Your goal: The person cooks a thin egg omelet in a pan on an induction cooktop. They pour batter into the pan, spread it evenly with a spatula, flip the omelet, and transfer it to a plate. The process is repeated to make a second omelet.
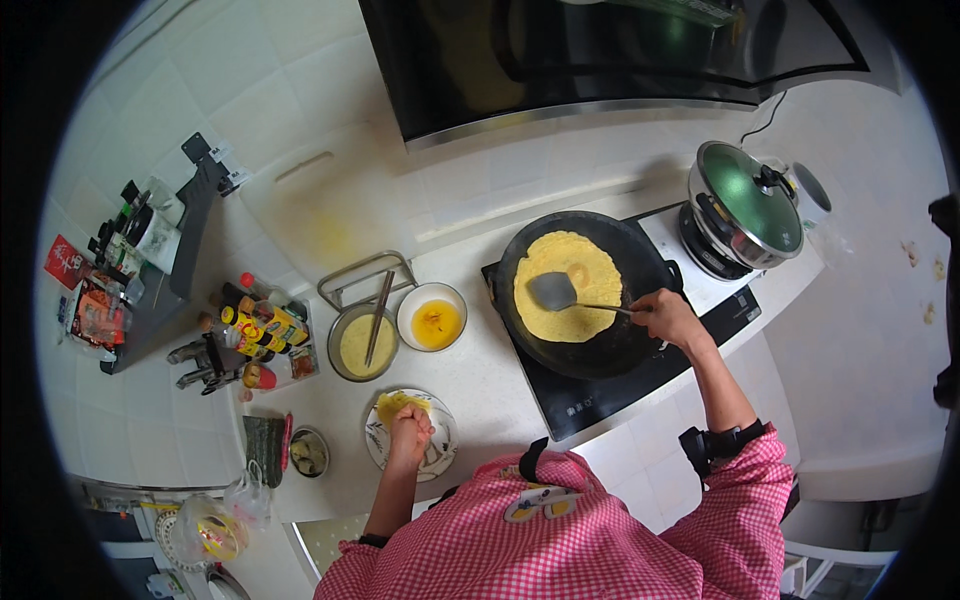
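Observation:
My right hand (663, 318) grips the thin handle of a spatula (553, 291). The spatula's dark, broad blade rests on a round yellow pancake (574, 247), which lies flat in a black wok (525, 349). Over a white patterned plate (448, 442), my left hand (411, 435) is curled into a loose fist. Folded yellow pancake (401, 406) lies on the plate, partly covered by that hand. Nothing is plainly visible inside the fist.
Yellow batter with chopsticks (379, 319) fills a metal bowl (331, 351); a white bowl (405, 321) holds orange-yellow liquid. The wok sits on a black cooktop (581, 409), beside a green-lidded pot (742, 199). Bottles (262, 322) crowd the left. Overhead hangs a range hood (450, 67).

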A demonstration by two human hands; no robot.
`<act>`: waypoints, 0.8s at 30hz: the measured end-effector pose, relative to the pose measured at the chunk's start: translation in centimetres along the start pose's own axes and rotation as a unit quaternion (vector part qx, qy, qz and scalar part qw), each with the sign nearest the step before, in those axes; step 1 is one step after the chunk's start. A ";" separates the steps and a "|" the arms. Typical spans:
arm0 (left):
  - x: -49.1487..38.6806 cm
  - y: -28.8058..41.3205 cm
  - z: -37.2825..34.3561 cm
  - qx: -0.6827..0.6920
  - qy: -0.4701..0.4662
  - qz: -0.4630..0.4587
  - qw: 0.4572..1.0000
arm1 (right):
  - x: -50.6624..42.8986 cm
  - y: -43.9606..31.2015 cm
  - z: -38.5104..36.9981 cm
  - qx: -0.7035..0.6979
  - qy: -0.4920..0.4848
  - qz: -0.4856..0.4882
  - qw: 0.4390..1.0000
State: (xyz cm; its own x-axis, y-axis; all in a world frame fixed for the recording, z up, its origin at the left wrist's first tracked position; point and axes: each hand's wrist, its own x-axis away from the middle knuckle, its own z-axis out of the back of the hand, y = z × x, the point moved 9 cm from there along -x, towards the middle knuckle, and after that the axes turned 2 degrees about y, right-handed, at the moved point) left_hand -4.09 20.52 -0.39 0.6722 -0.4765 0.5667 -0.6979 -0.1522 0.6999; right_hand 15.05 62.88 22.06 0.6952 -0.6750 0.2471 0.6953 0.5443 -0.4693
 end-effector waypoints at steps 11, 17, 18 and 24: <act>0.0 -0.1 -0.3 -0.010 -0.002 -0.006 1.000 | 2.4 3.7 4.1 0.186 0.051 -0.084 0.978; -0.3 -0.3 -0.6 -0.006 0.002 0.009 1.000 | 6.2 0.3 5.2 0.245 0.012 -0.009 0.969; -0.2 -0.4 -0.7 -0.004 0.002 0.009 1.000 | 6.4 -1.0 4.8 0.232 0.026 0.033 0.972; -0.2 -0.1 -0.9 -0.016 -0.012 -0.008 1.000 | 2.6 -2.0 0.1 0.167 0.008 0.050 0.985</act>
State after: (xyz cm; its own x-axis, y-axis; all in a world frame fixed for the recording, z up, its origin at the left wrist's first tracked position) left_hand -3.88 21.43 -0.18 0.6767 -0.4950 0.5450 -0.6788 -0.1326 0.7223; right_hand 15.51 60.07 23.71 0.7616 -0.6169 0.1987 0.6472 0.7395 -0.1850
